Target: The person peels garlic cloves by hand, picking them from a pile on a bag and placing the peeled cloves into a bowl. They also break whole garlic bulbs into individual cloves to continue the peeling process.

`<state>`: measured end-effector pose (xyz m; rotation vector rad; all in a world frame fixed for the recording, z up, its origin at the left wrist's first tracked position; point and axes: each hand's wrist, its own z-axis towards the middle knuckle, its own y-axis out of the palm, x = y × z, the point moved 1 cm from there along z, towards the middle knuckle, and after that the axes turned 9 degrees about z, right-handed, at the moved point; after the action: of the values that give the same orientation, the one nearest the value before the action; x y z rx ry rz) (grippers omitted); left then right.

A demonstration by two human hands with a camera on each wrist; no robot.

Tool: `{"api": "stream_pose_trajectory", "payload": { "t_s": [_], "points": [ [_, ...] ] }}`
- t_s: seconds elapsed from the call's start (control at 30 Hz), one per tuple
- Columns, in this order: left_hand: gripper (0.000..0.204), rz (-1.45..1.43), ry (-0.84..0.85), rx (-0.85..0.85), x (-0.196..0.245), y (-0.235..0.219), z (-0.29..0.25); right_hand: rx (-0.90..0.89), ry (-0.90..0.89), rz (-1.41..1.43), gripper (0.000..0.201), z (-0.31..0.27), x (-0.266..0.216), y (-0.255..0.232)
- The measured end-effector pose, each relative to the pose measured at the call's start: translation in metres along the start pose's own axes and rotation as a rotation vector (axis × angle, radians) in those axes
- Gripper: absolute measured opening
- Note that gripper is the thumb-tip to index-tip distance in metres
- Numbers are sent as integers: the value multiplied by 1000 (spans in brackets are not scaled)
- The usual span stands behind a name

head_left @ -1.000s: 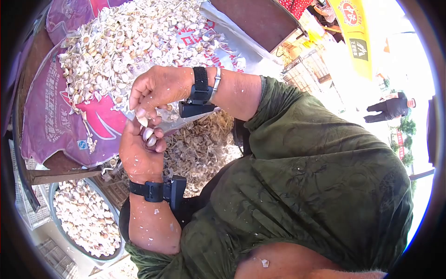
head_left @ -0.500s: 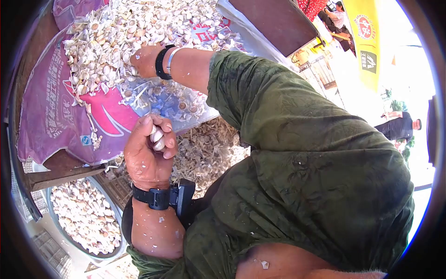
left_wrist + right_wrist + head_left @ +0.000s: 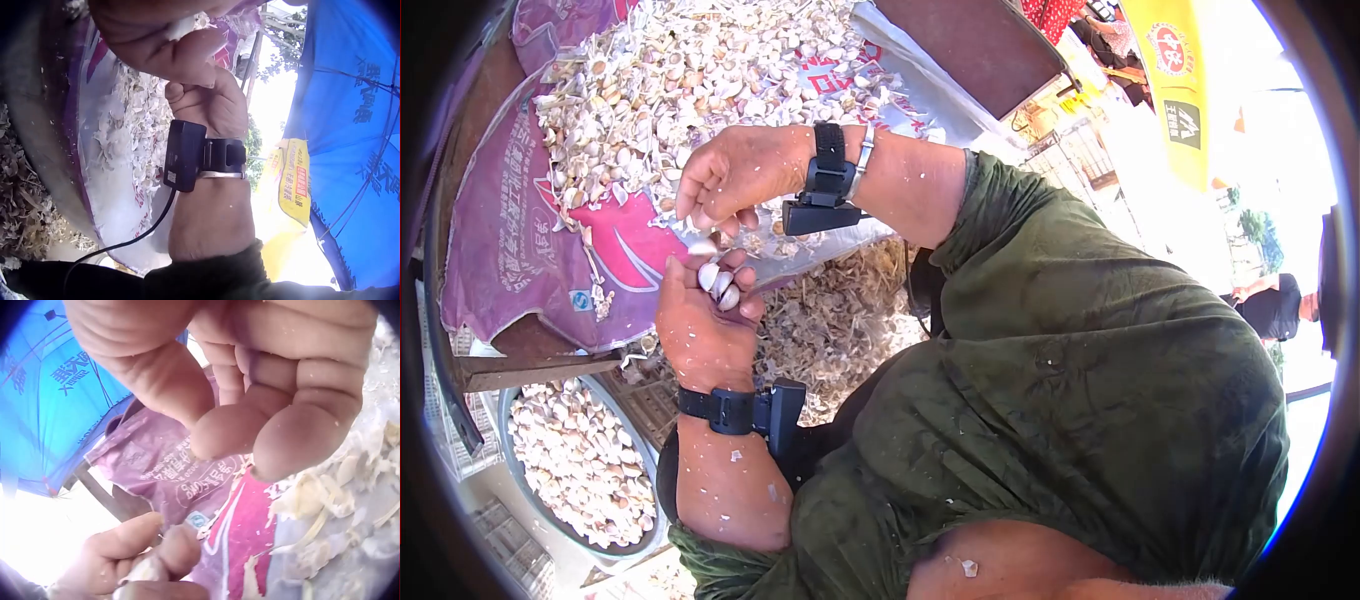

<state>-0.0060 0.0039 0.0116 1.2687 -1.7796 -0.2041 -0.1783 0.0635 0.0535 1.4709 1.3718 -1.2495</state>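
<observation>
My left hand (image 3: 705, 325) is turned palm up, its fingers curled round several garlic cloves (image 3: 718, 284). Part of this small handful shows pale between the fingers in the right wrist view. Just above it hovers my right hand (image 3: 745, 180), fingers bent downward, with nothing showing between thumb and fingertips in the right wrist view. A blurred single clove (image 3: 702, 247) appears in the gap between the two hands. Behind them, a large pile of loose garlic cloves (image 3: 690, 80) and papery skins covers the sacking (image 3: 495, 235) on the table.
An oval basin (image 3: 512, 445) full of garlic cloves stands low at the left. Below the table edge lies a heap of dry husks (image 3: 830, 330). A dark board (image 3: 970, 50) is at the back. A blue canopy (image 3: 350, 125) rises to one side, and a person (image 3: 1270, 305) stands farther off.
My right hand reached away to the garlic pile and has come back above the left hand. The left hand has stayed near the table edge, holding cloves throughout.
</observation>
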Motion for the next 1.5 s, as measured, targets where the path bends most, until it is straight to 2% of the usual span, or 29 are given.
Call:
{"api": "stream_pose_trajectory", "payload": {
  "t_s": [0.03, 0.1, 0.13, 0.2, 0.23, 0.3, 0.33, 0.4, 0.47, 0.53, 0.57, 0.63, 0.67, 0.73, 0.77, 0.83, 0.87, 1.0, 1.07, 1.13, 1.2, 1.23, 1.27, 1.33, 1.4, 1.5],
  "points": [
    [40, 2, -1, -2, 0, -1, 2, 3, -1, 1, 24, 3, 2, -2],
    [32, -59, 2, -75, 0, -8, 8, 214, -35, -293, 23, 22, 11, -14],
    [32, -58, 2, -72, 0, -11, 10, 212, -36, -290, 23, 36, 22, -24],
    [24, -31, 0, -176, 0, -15, 13, 265, -461, -1002, 24, 59, 32, -38],
    [24, -31, 0, -171, 1, -16, 13, 262, -461, -997, 24, 65, 35, -40],
    [20, -33, 4, -297, 0, -18, 15, 290, -201, -1139, 28, 78, 38, -43],
    [20, -34, 2, -290, 1, -17, 14, 286, -199, -1134, 28, 83, 37, -42],
    [20, -62, -15, -294, 3, -13, 12, 171, -116, -1382, 20, 94, 37, -42],
    [20, -62, -19, -295, 4, -13, 13, 143, -106, -1414, 19, 100, 39, -43],
    [20, -58, -22, -299, 4, -13, 13, 100, 73, -1415, 20, 93, 23, -37],
    [20, -53, -26, -296, 5, -12, 13, 103, 75, -1414, 20, 89, 23, -38],
    [21, -48, -25, -297, 5, -10, 12, 249, 156, -1195, 23, 83, 20, -41],
    [21, -44, -26, -272, 5, -10, 11, 314, 67, -1169, 27, 96, 43, -57],
    [22, -40, -28, -249, 4, -10, 10, 305, 201, -602, 28, 77, 33, -57],
    [20, -20, -28, -228, 3, -11, 10, 309, 200, -604, 28, 68, 40, -58],
    [19, 3, -24, -214, 2, -9, 10, 205, -39, 267, 25, 50, 51, -55],
    [19, 20, -19, -191, 1, -9, 9, 136, -80, 443, 22, 39, 52, -53],
    [20, 23, -23, -149, -2, -6, 5, -3, -142, 604, 23, 4, 35, -25],
    [21, 34, -16, -174, -4, -10, 7, -57, -180, 650, 23, -9, 24, -8],
    [22, 49, -3, -199, -3, -8, 3, -186, -248, 730, 21, -23, 3, 13],
    [23, 236, 301, -237, -3, 0, -10, -401, -286, 659, 24, -43, -24, 43],
    [23, 240, 306, -238, -3, -2, -9, -460, -250, 628, 26, -64, -51, 61],
    [23, 221, 233, -238, -6, -7, -6, -543, -357, 796, 23, -74, -63, 86],
    [23, 185, 87, -233, -9, -15, 0, -807, -281, 704, 18, -94, -93, 105],
    [22, 95, -51, -287, -4, -14, 3, -798, -300, 687, 18, -97, -95, 104],
    [20, 117, -19, -262, -4, -11, -3, -774, -331, 649, 16, -99, -96, 106]
  ]
}}
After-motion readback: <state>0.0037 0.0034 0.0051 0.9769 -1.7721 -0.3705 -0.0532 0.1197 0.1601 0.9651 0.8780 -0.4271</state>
